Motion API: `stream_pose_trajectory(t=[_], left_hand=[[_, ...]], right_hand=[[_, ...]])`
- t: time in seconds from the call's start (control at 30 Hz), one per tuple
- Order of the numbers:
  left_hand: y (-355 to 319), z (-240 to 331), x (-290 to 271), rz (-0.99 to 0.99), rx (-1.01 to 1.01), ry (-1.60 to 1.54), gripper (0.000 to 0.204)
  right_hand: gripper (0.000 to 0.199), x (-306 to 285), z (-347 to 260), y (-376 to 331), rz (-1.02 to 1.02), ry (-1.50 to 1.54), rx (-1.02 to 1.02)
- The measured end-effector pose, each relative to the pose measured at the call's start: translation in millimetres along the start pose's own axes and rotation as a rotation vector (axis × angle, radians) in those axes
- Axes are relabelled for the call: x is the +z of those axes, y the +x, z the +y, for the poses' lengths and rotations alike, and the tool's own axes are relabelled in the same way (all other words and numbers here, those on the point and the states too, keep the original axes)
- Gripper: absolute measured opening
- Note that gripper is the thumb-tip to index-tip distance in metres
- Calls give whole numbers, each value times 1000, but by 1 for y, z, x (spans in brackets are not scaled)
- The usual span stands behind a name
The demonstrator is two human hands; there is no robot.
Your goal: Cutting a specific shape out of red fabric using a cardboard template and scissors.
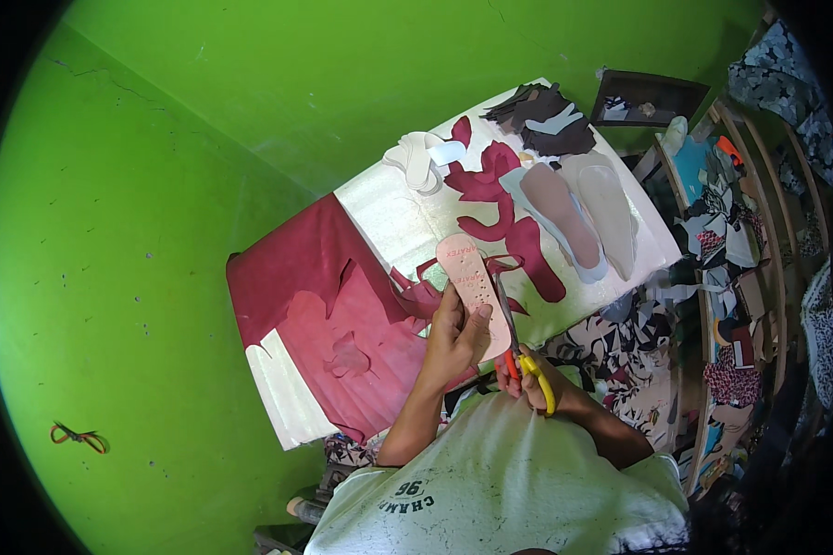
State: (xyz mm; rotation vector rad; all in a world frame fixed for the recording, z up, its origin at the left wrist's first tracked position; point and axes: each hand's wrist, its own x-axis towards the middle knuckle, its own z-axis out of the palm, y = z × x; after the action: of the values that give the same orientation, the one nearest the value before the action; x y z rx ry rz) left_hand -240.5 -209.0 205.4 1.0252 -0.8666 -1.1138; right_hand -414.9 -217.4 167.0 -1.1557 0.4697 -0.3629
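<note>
A pale pink insole (457, 264) with small holes is gripped by my left hand (455, 335), its thumb lying across the face and its fingers beneath. Scissors (539, 381) with red and yellow handles are in my right hand (528, 381), its fingers around the handles. Their blades run up along the right edge of the insole; whether they touch it I cannot tell. A thin strip of maroon material (506, 263) loops beside the insole near the blade tips. Under and left of my left hand lie maroon scraps (416, 294).
A white-topped table (375, 199) carries a large maroon sheet (287, 245), cut maroon pieces (535, 259), sole-shaped pieces (565, 213), white straps (415, 162) and dark scraps (560, 137). Shelves (754, 185) full of scraps stand right; more scraps (611, 375) lie below the table.
</note>
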Motion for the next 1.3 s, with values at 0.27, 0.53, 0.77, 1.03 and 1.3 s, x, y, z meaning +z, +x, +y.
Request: stream_pose_trajectory(t=[0.27,0.53,0.77,1.03,1.3], left_hand=[[-3,-8,5,45,-17,-4,44],[-5,-7,10,59,-70,3,40],[-7,-9,12,31,-118,-39,38],[-7,-9,14,32,-117,-36,38],[-7,-6,13,29,-171,-5,37]], right_hand=[[72,-4,9,-1,28,45,-6],[73,-6,11,1,76,-26,-1],[68,-8,20,3,92,42,-67],[67,-6,13,6,148,-35,-139],[67,-9,9,6,118,-53,-111]])
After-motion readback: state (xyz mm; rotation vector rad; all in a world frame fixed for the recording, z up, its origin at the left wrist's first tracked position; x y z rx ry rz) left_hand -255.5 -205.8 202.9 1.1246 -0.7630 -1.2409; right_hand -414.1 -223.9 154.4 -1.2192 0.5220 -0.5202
